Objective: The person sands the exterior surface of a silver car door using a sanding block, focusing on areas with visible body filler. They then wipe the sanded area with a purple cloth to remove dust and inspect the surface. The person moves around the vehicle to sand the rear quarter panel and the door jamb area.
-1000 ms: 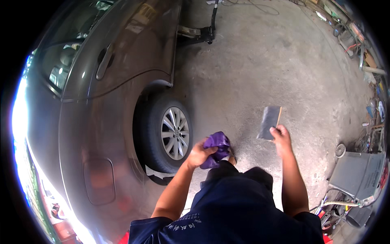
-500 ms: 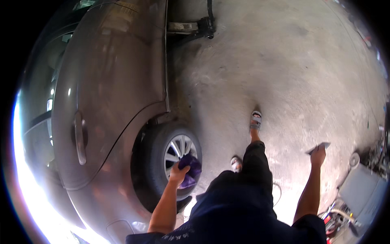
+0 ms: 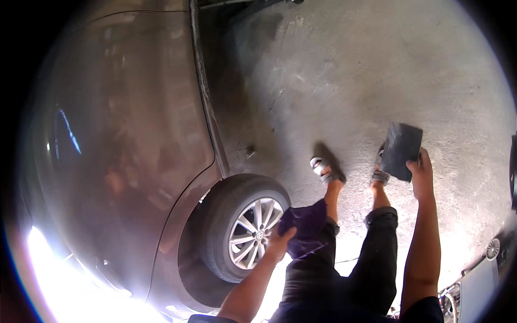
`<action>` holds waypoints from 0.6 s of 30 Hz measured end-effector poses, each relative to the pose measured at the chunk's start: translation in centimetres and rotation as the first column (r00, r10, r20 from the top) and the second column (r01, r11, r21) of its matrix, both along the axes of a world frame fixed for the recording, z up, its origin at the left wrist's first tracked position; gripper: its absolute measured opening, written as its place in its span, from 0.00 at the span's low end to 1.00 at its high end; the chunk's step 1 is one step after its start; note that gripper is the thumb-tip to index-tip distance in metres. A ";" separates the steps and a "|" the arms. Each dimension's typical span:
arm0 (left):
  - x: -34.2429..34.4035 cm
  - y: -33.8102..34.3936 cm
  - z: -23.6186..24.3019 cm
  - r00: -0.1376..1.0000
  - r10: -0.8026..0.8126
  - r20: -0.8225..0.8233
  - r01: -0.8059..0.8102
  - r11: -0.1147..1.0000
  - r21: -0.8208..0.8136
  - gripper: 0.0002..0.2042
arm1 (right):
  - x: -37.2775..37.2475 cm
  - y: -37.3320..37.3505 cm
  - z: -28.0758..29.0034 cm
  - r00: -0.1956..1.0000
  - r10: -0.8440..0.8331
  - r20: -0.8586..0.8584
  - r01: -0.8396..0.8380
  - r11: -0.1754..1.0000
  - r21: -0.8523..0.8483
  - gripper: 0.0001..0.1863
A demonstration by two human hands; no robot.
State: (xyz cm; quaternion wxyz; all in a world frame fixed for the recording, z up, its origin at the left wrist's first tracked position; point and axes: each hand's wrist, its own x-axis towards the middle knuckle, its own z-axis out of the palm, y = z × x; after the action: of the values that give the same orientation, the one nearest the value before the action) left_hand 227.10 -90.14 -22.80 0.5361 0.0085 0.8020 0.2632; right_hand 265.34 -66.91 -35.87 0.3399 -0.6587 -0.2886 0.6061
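Note:
My left hand [image 3: 280,245] is closed on a crumpled purple cloth [image 3: 308,229], its thumb lying over the near edge. The cloth hangs in front of my left leg, just right of a car wheel [image 3: 256,233] with silver spokes. Out ahead on the right, my right hand [image 3: 423,171] grips a dark grey rectangular sheet [image 3: 401,151] by its lower right edge, with the thumb on top. The sheet looks like sandpaper, with a paler, scuffed patch at its upper left. It partly covers my right foot.
A brown car [image 3: 124,113] fills the left side, its rear wheel close beside my left arm. My sandalled feet stand on a worn concrete floor [image 3: 344,70]. At the lower right are a grey panel [image 3: 478,288] and a small spoked wheel [image 3: 493,248]. Bright light glares at the lower left.
My right hand has come inward and forward, and the sheet now shows its flat face instead of its edge. My left hand and the cloth have shifted right. My feet have changed position.

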 end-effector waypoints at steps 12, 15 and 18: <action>1.1 1.5 -7.5 0.900 0.320 0.296 -0.240 0.931 -0.277 0.24 | -23.7 5.6 -5.4 0.929 0.286 -0.236 -0.285 0.958 0.039 0.27; 0.4 1.4 -7.9 0.931 0.263 0.254 -0.181 0.936 -0.302 0.24 | -28.3 5.6 -4.5 0.880 0.314 -0.358 -0.400 0.894 -0.200 0.25; 0.0 0.1 -8.6 0.980 0.040 0.196 0.018 0.959 -0.283 0.27 | -32.1 5.7 -2.8 0.787 0.470 -0.399 -0.572 0.798 -0.190 0.20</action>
State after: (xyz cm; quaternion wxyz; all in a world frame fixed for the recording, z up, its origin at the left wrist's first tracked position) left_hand 227.11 -89.99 -31.35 0.6081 -0.0994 0.7735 0.1482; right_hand 233.21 -61.23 -38.68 0.0961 -0.4839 -0.3039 0.8150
